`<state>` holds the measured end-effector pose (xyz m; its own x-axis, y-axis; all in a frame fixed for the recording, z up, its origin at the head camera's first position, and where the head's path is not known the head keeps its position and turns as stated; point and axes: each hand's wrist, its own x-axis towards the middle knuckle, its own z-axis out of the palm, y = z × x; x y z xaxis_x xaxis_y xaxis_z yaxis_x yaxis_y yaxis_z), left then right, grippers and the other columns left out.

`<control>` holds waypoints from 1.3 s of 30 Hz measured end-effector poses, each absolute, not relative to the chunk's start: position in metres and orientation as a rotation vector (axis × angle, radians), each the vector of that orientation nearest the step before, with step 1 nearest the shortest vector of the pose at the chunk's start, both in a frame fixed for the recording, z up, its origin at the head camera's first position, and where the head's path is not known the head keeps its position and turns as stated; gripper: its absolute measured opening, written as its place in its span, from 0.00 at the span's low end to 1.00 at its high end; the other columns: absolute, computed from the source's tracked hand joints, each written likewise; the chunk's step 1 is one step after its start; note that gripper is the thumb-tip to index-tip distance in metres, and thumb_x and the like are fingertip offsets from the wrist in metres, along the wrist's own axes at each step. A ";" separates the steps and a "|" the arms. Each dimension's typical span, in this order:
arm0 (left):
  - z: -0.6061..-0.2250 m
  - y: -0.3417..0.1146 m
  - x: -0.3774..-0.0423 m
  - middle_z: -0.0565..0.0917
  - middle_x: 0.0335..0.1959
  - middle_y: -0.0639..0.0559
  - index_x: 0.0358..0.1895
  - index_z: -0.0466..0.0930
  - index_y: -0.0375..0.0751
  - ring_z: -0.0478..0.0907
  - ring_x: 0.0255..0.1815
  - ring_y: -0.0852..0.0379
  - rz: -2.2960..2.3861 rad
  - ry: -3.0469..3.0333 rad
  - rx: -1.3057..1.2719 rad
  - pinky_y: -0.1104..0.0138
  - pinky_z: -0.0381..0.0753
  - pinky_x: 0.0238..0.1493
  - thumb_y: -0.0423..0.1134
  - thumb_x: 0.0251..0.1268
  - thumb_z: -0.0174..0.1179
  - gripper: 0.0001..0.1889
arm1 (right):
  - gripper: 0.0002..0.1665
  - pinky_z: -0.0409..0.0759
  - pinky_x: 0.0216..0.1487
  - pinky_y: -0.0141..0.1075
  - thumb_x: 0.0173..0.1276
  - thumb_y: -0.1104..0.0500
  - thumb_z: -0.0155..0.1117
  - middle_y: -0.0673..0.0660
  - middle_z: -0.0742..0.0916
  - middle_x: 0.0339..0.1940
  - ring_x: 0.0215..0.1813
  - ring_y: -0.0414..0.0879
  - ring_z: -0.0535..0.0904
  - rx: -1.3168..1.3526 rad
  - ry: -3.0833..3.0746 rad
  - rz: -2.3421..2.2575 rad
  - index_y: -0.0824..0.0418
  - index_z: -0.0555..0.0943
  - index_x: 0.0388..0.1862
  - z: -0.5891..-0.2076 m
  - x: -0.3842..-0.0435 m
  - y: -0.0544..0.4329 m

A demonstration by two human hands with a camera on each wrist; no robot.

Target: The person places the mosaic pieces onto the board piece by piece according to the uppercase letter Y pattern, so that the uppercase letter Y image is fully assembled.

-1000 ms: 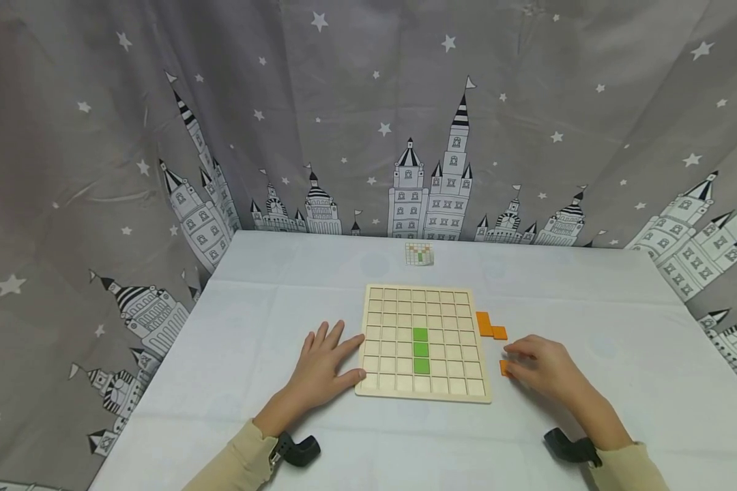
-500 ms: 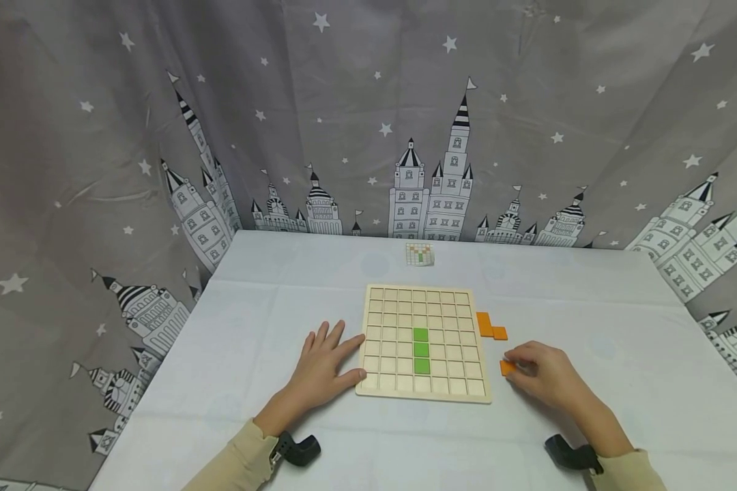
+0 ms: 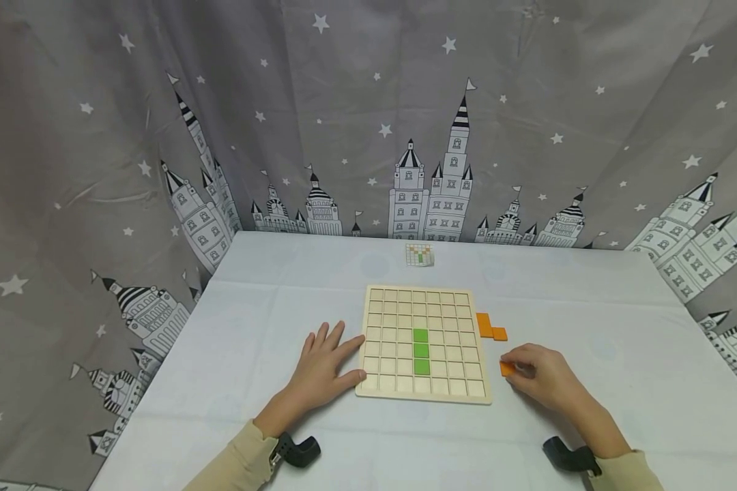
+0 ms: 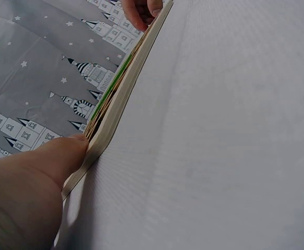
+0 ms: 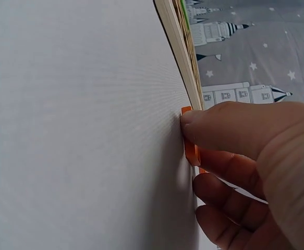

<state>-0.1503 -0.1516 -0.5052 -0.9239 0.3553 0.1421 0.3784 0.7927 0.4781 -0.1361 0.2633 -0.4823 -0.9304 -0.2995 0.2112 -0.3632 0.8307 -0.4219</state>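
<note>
A pale wooden grid board point(image 3: 424, 399) lies flat on the white-covered table, with green square tiles point(image 3: 421, 350) in a column inside it. My left hand point(image 3: 321, 368) rests spread at the board's left edge, thumb and index finger touching the rim; the thumb point(image 4: 71, 153) also shows against it in the left wrist view. To the right of the board, my right hand point(image 3: 543, 374) pinches an orange square tile point(image 3: 506, 369) between thumb and index finger. The right wrist view shows this tile point(image 5: 191, 148) tilted on edge, partly hidden by the thumb.
More orange tiles point(image 3: 484, 325) lie against the board's right side, one point(image 3: 499, 334) slightly apart to the right. A small card point(image 3: 420, 255) printed with a coloured grid pattern lies behind the board. A grey curtain point(image 3: 344, 102) with castles and stars hangs behind the table.
My right hand's fingers have drawn together on the orange tile, the index finger coming down to it. The left hand and the board stay put.
</note>
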 end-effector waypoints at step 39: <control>-0.507 -0.152 -0.150 0.63 0.78 0.30 0.71 0.75 0.49 0.50 0.81 0.24 -0.795 -2.922 -0.612 0.29 0.48 0.75 0.57 0.65 0.63 0.33 | 0.12 0.85 0.45 0.42 0.56 0.67 0.77 0.48 0.88 0.37 0.40 0.43 0.83 0.437 -2.922 0.702 0.58 0.91 0.40 -0.482 -0.135 0.258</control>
